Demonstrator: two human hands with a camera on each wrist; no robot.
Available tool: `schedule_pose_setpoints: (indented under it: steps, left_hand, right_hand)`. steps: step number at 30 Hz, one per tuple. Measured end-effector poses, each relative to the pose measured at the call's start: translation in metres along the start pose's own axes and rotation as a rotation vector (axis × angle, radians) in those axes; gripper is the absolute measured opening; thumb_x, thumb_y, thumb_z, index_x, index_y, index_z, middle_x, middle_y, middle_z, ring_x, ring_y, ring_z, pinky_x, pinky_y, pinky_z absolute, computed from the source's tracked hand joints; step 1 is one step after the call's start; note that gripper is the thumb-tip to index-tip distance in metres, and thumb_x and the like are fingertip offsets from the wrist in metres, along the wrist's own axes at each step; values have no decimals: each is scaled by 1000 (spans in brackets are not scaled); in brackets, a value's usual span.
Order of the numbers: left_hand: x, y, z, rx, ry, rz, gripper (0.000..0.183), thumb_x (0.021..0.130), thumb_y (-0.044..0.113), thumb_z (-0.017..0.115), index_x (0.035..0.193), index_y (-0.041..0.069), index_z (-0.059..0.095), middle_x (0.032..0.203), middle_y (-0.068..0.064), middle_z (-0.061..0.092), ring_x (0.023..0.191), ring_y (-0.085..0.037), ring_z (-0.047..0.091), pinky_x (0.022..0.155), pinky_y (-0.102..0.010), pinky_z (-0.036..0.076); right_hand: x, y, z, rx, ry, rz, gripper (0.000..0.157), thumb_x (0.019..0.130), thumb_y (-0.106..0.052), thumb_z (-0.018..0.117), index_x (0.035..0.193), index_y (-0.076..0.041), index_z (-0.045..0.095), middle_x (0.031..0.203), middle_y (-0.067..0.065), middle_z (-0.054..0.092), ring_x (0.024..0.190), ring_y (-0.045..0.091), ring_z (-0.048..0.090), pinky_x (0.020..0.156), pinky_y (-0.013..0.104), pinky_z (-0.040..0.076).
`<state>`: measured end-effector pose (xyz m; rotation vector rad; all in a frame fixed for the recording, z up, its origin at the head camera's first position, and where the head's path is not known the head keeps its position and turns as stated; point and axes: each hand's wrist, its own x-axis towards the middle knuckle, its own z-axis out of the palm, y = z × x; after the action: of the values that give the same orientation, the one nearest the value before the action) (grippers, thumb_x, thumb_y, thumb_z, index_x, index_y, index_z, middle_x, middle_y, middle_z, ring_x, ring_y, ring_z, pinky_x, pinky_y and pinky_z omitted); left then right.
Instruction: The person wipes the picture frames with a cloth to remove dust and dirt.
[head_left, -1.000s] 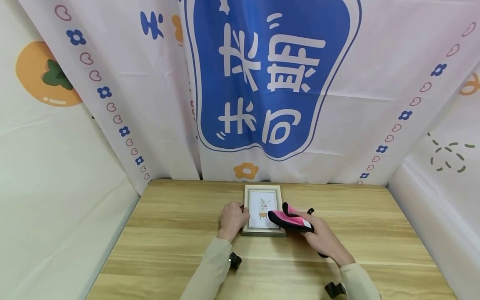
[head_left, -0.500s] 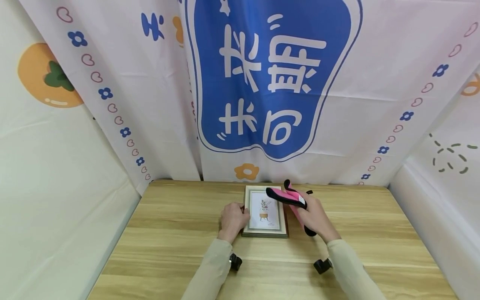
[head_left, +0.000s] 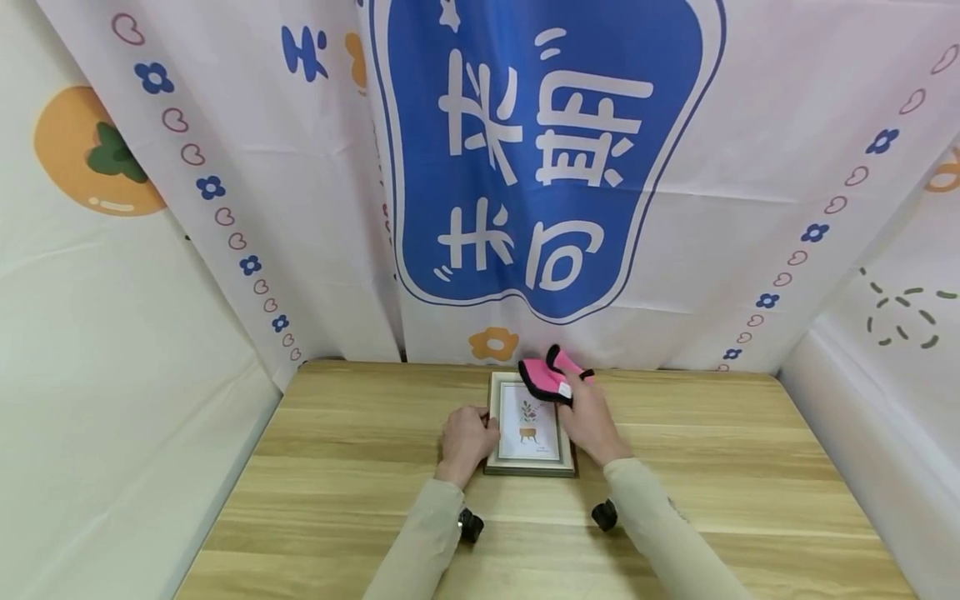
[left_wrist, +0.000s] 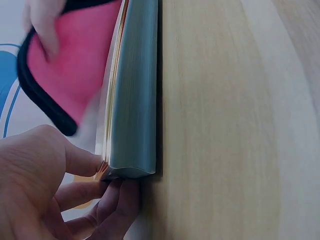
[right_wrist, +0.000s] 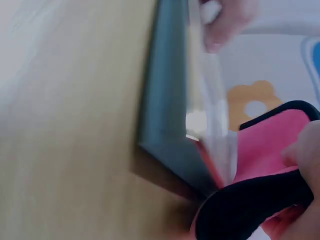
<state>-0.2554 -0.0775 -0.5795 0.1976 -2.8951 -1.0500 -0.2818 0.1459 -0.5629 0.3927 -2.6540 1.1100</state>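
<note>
A picture frame (head_left: 529,450) with a pale border and a potted-plant print lies flat on the wooden table. My left hand (head_left: 467,435) grips its left edge, the thumb over the front rim and the fingers against the side, as the left wrist view shows. A folded pink cloth with black edging (head_left: 543,379) is bunched in my right hand (head_left: 590,421), fingers curled round it. The cloth (left_wrist: 75,65) overlaps the frame's top right part. In the right wrist view the frame (right_wrist: 167,90) is blurred, with the cloth (right_wrist: 270,142) beside its near corner.
The wooden table (head_left: 337,500) spreads out on both sides of the frame. Behind its far edge hangs a white curtain (head_left: 735,275) with a blue printed panel. White fabric walls (head_left: 135,350) close in the left and right sides.
My right hand has carried the pink cloth up and then left, from the frame's lower right to its top edge. My left hand stays at the frame's left edge.
</note>
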Motion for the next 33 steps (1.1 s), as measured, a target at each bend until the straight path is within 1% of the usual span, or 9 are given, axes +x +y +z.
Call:
schedule_pose_setpoints:
  steps: [2,5,9,11,13,16,21,27,33]
  left_hand:
    - [0,0,-1,2,-1,2,27,98,24,72,120,13,82,109,-10,81,97,-33,76,79,-51,62]
    - [0,0,-1,-2,-7,3,29,98,25,71,122,13,82,110,-9,81,94,-31,76,77,-49,62]
    - [0,-2,1,-3,1,-7,29,97,24,72,122,13,82,112,-8,81,95,-29,75,77,-49,62]
    - [1,-3,1,0,11,-4,28,96,24,73,121,14,82,112,-8,81,98,-31,76,77,-49,62]
    - [2,-4,2,3,14,4,28,96,25,73,120,14,83,112,-8,81,99,-32,76,78,-50,61]
    - [2,-3,3,1,13,6,28,96,25,74,119,13,83,110,-8,81,95,-31,75,77,-51,61]
    - [3,-3,3,0,17,13,27,95,24,74,118,13,83,105,-7,81,84,-24,71,72,-47,59]
    - [3,-5,3,-6,15,29,26,96,24,74,117,13,83,96,-4,80,75,-18,65,69,-43,56]
    - [4,-7,2,-2,10,45,27,96,24,73,118,12,83,88,-2,76,72,-16,61,68,-41,53]
  right_hand:
    - [0,-1,11,-75,-66,-8,69,85,10,66,152,3,53,135,30,68,111,41,71,98,54,59]
    - [-1,-2,27,-253,-99,-101,60,79,6,70,138,6,61,121,27,73,103,43,72,94,53,59]
    - [-4,-3,40,-442,-19,-248,48,74,0,73,121,8,68,106,25,75,95,44,72,92,53,56]
    - [-4,-5,43,-475,15,-262,49,72,-1,74,119,8,69,102,24,75,93,42,72,90,51,56]
    - [-4,-7,45,-487,21,-245,50,72,-2,76,120,8,69,98,24,75,91,42,72,90,50,56]
    - [-3,-10,46,-480,-5,-202,50,75,-4,76,123,8,68,95,23,75,93,42,72,91,49,56]
    - [-2,-17,45,-420,-66,-118,48,82,-5,75,128,7,68,97,23,77,98,42,72,95,50,56]
    - [1,-22,45,-323,-98,-56,36,84,-4,72,120,3,71,90,16,76,87,37,73,85,50,58]
    - [4,-26,46,-170,-120,18,17,88,-2,66,104,-3,70,92,11,75,82,29,71,77,47,59]
